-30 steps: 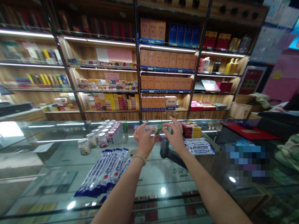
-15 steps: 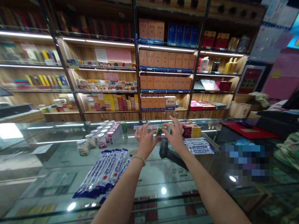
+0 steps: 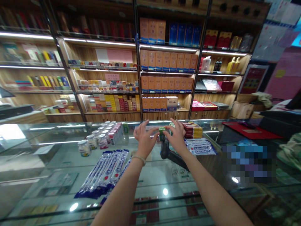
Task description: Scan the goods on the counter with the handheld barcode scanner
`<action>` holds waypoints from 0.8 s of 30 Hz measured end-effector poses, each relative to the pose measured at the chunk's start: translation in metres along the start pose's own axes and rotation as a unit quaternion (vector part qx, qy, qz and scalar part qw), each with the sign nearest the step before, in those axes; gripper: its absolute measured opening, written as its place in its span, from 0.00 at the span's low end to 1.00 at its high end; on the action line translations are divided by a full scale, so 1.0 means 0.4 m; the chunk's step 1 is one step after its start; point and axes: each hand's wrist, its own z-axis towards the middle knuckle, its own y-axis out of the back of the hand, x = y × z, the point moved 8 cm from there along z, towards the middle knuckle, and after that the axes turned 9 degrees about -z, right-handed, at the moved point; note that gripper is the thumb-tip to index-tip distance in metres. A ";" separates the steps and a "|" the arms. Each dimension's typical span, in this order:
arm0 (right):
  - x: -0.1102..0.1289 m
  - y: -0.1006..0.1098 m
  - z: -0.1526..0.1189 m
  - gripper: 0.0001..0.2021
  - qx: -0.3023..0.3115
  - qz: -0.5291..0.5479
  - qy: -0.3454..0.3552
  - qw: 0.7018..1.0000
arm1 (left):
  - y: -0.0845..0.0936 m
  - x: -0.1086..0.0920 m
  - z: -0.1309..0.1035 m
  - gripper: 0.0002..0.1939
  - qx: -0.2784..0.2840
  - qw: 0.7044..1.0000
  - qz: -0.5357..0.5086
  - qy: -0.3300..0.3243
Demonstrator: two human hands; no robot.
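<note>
So you've got the small green pack [image 3: 162, 131] up between your hands, above the glass surface [image 3: 154, 175], with the left hand [image 3: 144, 139] gripping one side and the right hand [image 3: 176, 136] the other. Looks like thumb and finger on each side, nothing underneath that I can see. My worry is that light fingertip hold: if one side lets up or pushes harder, the pack could twist or pop out and land on the glass.

The dark handheld scanner [image 3: 165, 150] is right below the pack in view. Can't tell if they're touching, but dipping your hands could knock it. Watch your right side too: the stacked red-and-yellow packets [image 3: 193, 130] are near that hand, with blue-and-white sticks [image 3: 199, 147] just in front of them, so a wide swing could topple or scatter stuff. Same with your left forearm: it's right over the fanned-out blue-and-white sleeves [image 3: 103, 172], and lowering it might drag them.
</note>
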 end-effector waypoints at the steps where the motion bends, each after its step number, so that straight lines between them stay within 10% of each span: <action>1: 0.000 -0.002 -0.001 0.10 -0.001 0.000 0.002 1.000 | 0.000 -0.001 0.000 0.08 -0.001 1.000 -0.001 -0.001; 13: 0.045 0.013 0.033 0.08 0.023 -0.018 0.013 1.000 | 0.054 -0.050 0.058 0.06 0.056 0.996 0.058 -0.046; 24: 0.213 -0.043 0.079 0.08 0.070 -0.026 0.068 0.995 | 0.216 -0.025 0.133 0.03 0.115 0.974 0.166 -0.106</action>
